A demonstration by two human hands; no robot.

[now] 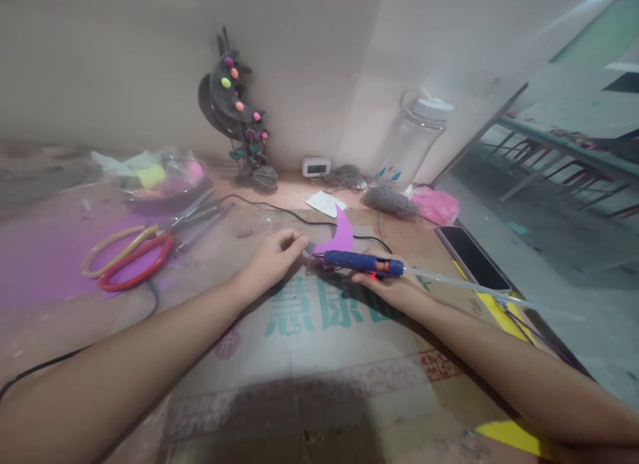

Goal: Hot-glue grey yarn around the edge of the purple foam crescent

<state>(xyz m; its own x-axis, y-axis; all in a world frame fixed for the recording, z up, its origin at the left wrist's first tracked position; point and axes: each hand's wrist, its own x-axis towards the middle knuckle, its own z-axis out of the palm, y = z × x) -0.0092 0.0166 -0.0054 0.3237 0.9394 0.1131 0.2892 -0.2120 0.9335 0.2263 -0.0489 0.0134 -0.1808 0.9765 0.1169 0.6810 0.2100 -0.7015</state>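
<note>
My right hand (pixel 384 281) is wrapped round a blue hot glue gun (pixel 352 259), with a long clear glue stick (pixel 449 279) sticking out of its back end and a small red light glowing on it. The gun's nozzle points left, toward my left hand (pixel 274 257). Thumb and forefinger of that hand are pinched on a small grey piece (pixel 310 247) right at the nozzle tip. Just behind the nozzle is a purple crescent (pixel 343 232); whether my fingers touch it is hard to tell. Under both hands lies printed cardboard (pixel 299 357).
Red-and-tan-handled scissors (pixel 137 261) lie on the left, near a bowl of plastic-wrapped items (pixel 164 184). A dark crescent ornament (pixel 224 98) leans on the wall. Behind are a small clock (pixel 316 167), grey yarn (pixel 392 201) and a clear bottle (pixel 414 141). A phone (pixel 473 257) lies right.
</note>
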